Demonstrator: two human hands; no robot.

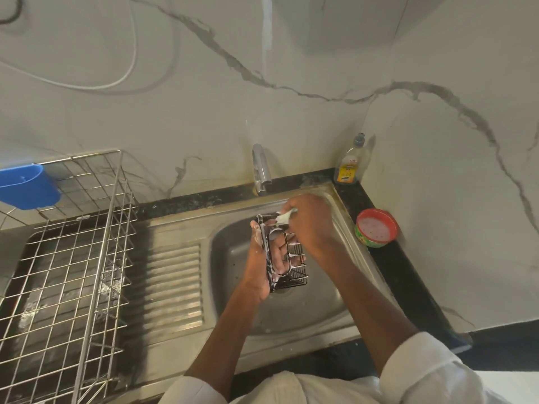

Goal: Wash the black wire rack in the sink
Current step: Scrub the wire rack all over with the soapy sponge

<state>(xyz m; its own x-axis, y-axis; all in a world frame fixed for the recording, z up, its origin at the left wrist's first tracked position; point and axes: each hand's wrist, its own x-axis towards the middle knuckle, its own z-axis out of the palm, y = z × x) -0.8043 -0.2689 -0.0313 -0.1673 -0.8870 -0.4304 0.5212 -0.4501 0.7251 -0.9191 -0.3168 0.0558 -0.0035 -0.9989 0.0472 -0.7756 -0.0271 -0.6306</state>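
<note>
Black wire rack [287, 262] — soapy, held over the sink [318, 304] basin; left hand [261, 258] grasps its frame, right hand [309, 221] pinches a scrub pad [284, 217]. Risk: slick suds, rack slipping, clattering down.

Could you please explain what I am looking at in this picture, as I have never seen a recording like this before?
There is no machine: a person wears a camera on the head, looking down at their own hands over a steel sink. The left hand grips a soapy black wire rack above the basin. The right hand holds a pale scrubbing pad against the rack's top. Behind is the tap. On the dark counter stand a dish soap bottle and a small red-rimmed tub. Left is a steel dish rack with a blue holder.
</note>
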